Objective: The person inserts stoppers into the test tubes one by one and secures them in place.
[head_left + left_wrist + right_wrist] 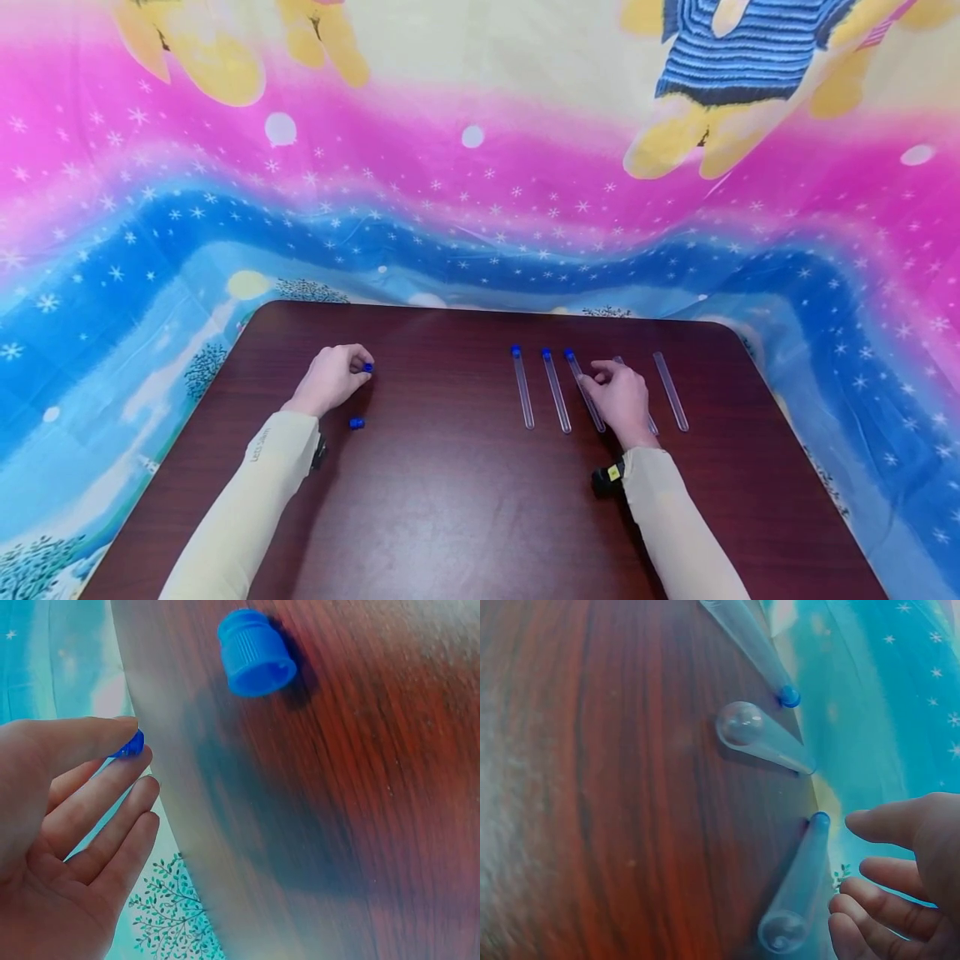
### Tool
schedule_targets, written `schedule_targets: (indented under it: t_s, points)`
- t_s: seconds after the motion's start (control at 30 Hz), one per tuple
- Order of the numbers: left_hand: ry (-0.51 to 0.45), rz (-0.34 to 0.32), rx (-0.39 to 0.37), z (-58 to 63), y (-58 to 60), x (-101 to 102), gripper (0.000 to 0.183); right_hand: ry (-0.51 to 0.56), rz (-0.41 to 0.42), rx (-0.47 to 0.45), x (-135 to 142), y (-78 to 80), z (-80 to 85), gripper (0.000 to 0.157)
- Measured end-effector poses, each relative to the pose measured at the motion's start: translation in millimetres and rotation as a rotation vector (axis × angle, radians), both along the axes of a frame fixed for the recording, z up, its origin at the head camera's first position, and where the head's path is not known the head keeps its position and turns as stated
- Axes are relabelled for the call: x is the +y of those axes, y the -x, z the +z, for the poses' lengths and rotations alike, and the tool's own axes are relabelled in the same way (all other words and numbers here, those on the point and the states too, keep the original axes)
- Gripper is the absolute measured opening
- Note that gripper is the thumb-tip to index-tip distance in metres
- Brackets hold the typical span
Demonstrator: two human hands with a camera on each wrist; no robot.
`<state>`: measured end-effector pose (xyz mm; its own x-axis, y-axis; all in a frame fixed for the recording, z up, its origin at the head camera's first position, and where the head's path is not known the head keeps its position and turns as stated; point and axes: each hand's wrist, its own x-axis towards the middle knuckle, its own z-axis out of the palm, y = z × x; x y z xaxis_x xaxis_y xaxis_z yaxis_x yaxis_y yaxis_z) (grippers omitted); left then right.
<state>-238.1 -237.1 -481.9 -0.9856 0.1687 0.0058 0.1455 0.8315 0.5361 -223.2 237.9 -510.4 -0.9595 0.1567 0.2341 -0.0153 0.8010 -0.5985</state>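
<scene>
My left hand (330, 379) pinches a small blue cap (132, 744) between thumb and forefinger, the other fingers loosely bent. Below it on the table lies a second blue cap (256, 656), ribbed and hollow. Over the row of clear tubes is my right hand (621, 400), fingers spread apart and nothing held, its thumb beside a blue-capped tube (588, 396). Farther left lie two more capped tubes, one outer (523, 390) and one inner (557, 393). Right of the hand is an uncapped tube (671, 392). Another tube (618, 361) is mostly hidden under the hand.
The dark wood table (435, 500) has rounded far corners. A patterned cloth (465, 200) hangs behind it and along both sides. Each wrist carries a black strapped device, the right one (606, 479) with a yellow mark.
</scene>
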Motion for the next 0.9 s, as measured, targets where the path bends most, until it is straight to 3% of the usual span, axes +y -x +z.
schedule_targets:
  t_s: [0.37, 0.9]
  points:
    - [-0.015, -0.009, 0.002, -0.9, -2.1, 5, 0.034, 0.014, -0.026, 0.054, 11, -2.9, 5.2, 0.039]
    - [-0.016, -0.021, -0.006, 2.7, 0.3, 9, 0.027, -0.009, -0.06, 0.015, 31, -6.8, 11.3, 0.046]
